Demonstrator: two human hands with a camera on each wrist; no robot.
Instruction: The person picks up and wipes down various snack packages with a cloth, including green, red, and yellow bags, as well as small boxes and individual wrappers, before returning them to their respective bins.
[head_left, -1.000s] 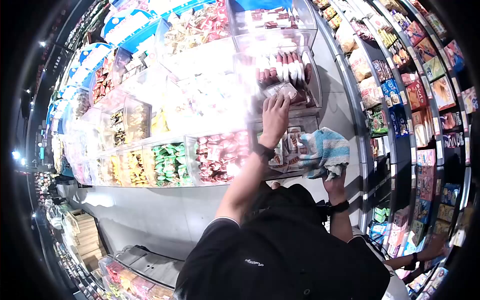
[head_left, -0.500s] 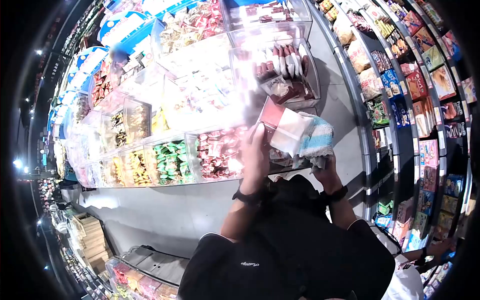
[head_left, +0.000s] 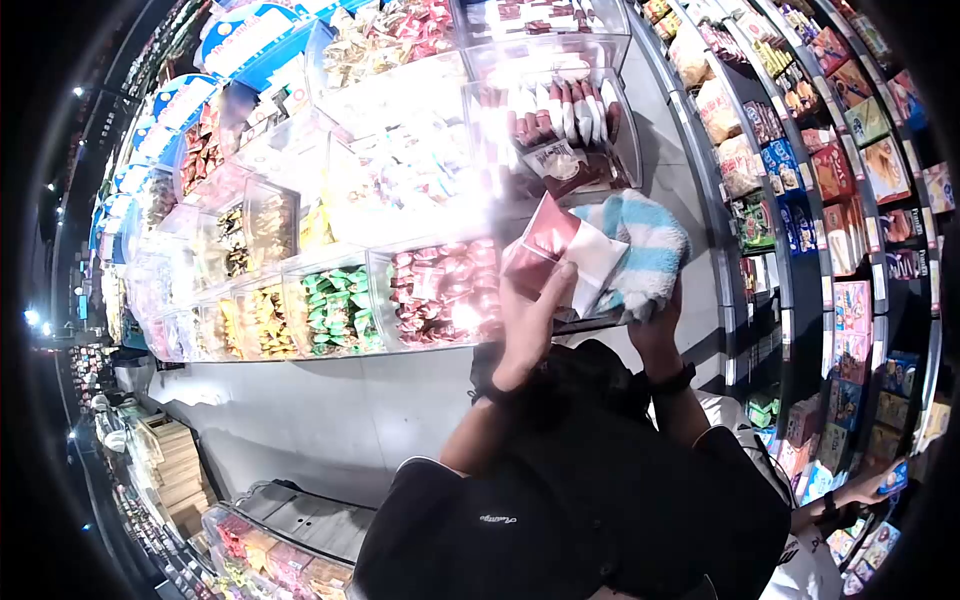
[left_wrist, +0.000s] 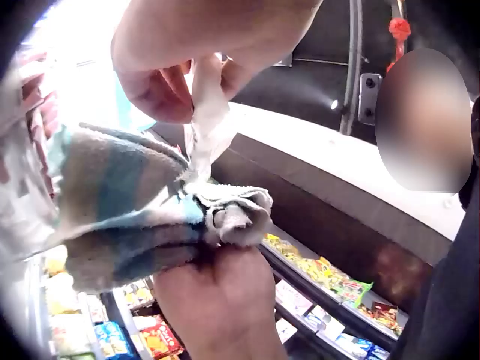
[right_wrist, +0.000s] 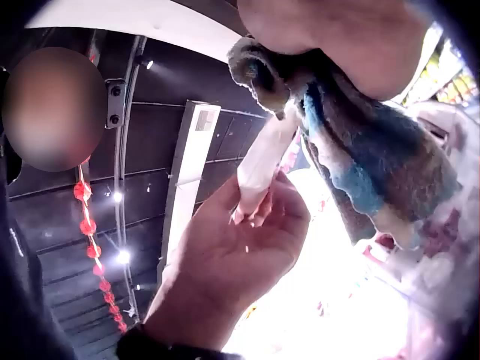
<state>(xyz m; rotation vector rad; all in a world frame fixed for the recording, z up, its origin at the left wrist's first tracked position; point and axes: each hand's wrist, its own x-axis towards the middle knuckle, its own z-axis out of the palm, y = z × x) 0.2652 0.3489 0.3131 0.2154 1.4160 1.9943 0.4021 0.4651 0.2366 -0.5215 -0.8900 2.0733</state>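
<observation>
My left hand (head_left: 528, 315) pinches a red and white snack packet (head_left: 545, 238) between thumb and fingers, tilted in front of me. My right hand (head_left: 655, 325) grips a fluffy towel (head_left: 640, 250) with blue and white stripes, right beside the packet. In the left wrist view, the packet (left_wrist: 210, 131) shows edge-on and its lower end meets the bunched towel (left_wrist: 120, 195). From the right wrist, the left hand (right_wrist: 232, 251) is seen below, its fingers curled round the packet's edge. A clear bin holding brown and white packets (head_left: 560, 165) stands just beyond both hands.
Clear bins of wrapped sweets spread to the left, among them green sweets (head_left: 338, 308) and pink sweets (head_left: 445, 295). Strong glare washes out the middle bins. Shelves of boxed snacks (head_left: 835, 200) line the right. Another person's hand (head_left: 860, 488) shows at lower right.
My left hand has come back from the bin with the red and white packet, now tilted beside the towel. The towel has been lifted and spread more towards the packet.
</observation>
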